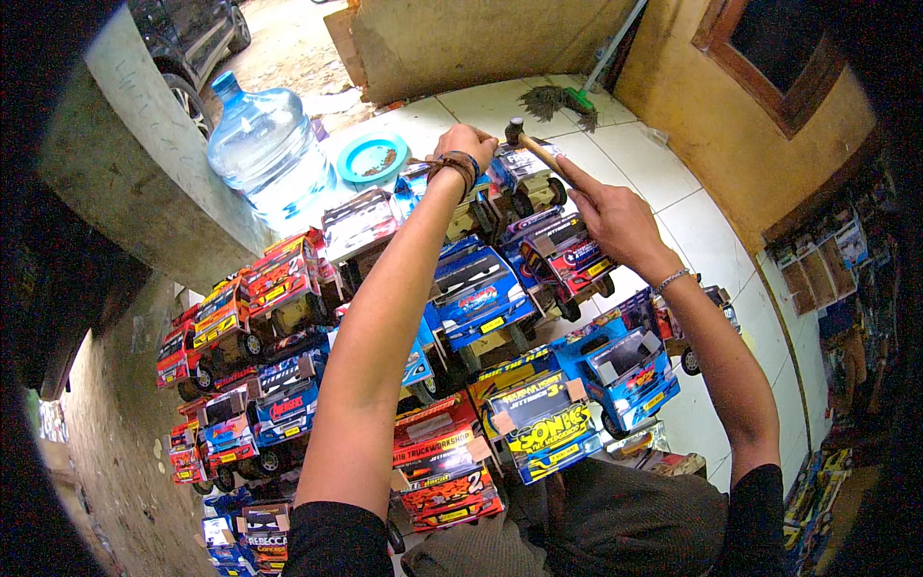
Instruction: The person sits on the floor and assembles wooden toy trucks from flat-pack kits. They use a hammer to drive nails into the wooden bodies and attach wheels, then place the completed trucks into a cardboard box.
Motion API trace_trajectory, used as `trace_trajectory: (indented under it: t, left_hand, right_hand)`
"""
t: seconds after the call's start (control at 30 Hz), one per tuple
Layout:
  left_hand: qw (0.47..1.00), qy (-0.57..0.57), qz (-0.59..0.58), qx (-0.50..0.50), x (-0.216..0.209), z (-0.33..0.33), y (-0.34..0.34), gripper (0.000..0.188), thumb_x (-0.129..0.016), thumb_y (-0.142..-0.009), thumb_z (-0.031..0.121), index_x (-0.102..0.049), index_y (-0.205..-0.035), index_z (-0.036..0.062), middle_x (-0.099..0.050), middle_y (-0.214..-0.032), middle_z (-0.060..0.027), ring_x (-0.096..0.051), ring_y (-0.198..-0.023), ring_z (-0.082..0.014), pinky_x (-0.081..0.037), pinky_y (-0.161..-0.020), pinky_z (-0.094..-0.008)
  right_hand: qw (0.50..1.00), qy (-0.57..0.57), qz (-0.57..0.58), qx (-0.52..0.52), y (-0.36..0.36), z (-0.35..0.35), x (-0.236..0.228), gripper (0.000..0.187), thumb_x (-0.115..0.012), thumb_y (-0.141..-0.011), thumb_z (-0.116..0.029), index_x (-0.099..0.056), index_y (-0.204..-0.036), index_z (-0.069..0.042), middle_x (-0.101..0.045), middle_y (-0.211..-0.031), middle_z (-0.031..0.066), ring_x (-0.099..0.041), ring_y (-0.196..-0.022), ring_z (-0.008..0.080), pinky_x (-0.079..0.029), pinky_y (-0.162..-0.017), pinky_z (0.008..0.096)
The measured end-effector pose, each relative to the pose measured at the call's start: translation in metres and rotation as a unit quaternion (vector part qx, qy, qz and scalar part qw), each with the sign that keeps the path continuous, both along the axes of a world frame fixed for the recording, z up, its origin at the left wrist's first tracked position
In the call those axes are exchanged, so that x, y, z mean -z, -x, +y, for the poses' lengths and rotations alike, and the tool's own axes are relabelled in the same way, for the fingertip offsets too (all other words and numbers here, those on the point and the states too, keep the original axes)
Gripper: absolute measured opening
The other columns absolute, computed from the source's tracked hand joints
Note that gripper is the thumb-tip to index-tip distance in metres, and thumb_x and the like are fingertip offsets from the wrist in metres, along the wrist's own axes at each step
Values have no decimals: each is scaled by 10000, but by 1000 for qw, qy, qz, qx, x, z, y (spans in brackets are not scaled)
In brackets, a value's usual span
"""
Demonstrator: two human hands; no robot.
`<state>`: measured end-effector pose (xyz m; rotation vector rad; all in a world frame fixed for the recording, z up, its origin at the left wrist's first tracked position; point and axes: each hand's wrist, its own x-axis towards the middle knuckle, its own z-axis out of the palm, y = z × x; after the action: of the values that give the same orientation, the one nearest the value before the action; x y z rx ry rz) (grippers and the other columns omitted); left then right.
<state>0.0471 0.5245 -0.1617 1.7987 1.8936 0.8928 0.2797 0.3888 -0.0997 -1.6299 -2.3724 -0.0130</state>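
Head view: right of the dish (346, 162), the right hand (620, 223) grips a hammer (546, 157) near the left hand (467, 144), fingers curled, hold unclear, beside a toy truck (527, 180); probable step: hammering, next requiring fingertips clear.

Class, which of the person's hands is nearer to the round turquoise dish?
Left. The left hand is just right of the turquoise dish in the picture; the right hand, gripping a hammer, is farther right and lower.
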Motion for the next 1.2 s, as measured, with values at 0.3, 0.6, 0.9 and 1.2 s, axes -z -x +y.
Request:
trace_trajectory:
  t: [0.3,0.6,0.9,1.2]
  left_hand:
    - [1000,0,11,5,2,2,1,334,-680,-842,405,-776,-1006,130,-752,-842,-92,-727,-804,-223,-545,-843,-347]
    - [998,69,-13,8,-5,1,-1,244,-653,-863,394,-772,-1039,274,-711,-1133,-87,-650,-1079,-306,-446,-979,-511]
    - [1000,16,20,-14,-4,-2,-4,342,-665,-855,426,-769,-1042,160,-750,-914,-102,-718,-885,-257,-539,-860,-361]
    - [999,19,29,-17,-7,-4,-5,348,-660,-856,443,-767,-1054,177,-749,-918,-100,-714,-911,-268,-533,-874,-364]
  right_hand:
    - [995,-90,-18,-40,-6,-1,8,598,-526,-974,-250,-295,-1519,-333,-655,-770,149,-647,-658,344,-525,-576,486]
    - [993,-109,-37,-34,-7,0,12,647,-536,-958,-227,-261,-1531,-347,-657,-784,122,-650,-648,319,-530,-566,460]
    - [995,-88,-40,-33,-12,6,16,575,-511,-991,-261,-304,-1514,-380,-672,-790,140,-648,-650,328,-521,-584,467]
    - [992,-99,-70,-42,-15,7,15,598,-513,-984,-261,-279,-1527,-348,-670,-770,125,-650,-646,314,-522,-568,462]
